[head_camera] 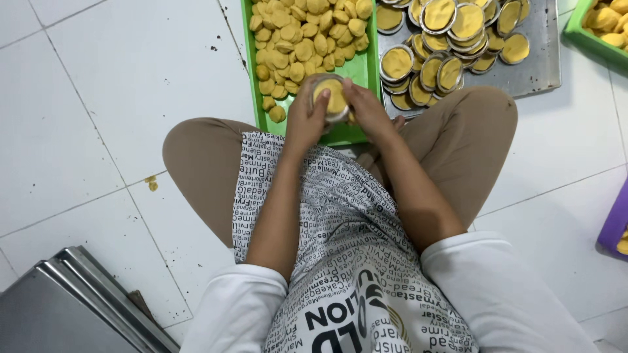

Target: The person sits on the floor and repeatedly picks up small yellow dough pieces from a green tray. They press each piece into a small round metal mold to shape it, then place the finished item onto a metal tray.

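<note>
Fingers (318, 104) of the left hand (305, 121) curl around the side of a small round metal tin mould (330, 98), gripping it; thumb lies on the yellow dough (337, 97) inside. Right hand (367, 110) closes on the mould's other side, its fingers wrapped on the rim, thumb pressing at the dough edge. Mould is held up between both hands, above the near end of the green tray (364, 65), just in front of the knees.

Green tray sits on the white tiled floor (118, 98), holding a heap of flat yellow dough pieces (304, 36); near end is mostly bare. Right beside it, touching or almost so, a metal baking sheet (536, 65) carries filled tin moulds (445, 39), overlapping in a loose pile. Another green tray (592, 39) with dough shows at top right corner, cut off. Purple container edge (615, 222) at right. Stacked metal trays (72, 307) at lower left. Small yellow crumbs (152, 182) on floor by left knee.

Person sits cross-legged, tan trousers (471, 144), printed black-and-white apron (327, 229), white sleeves (242, 314).
</note>
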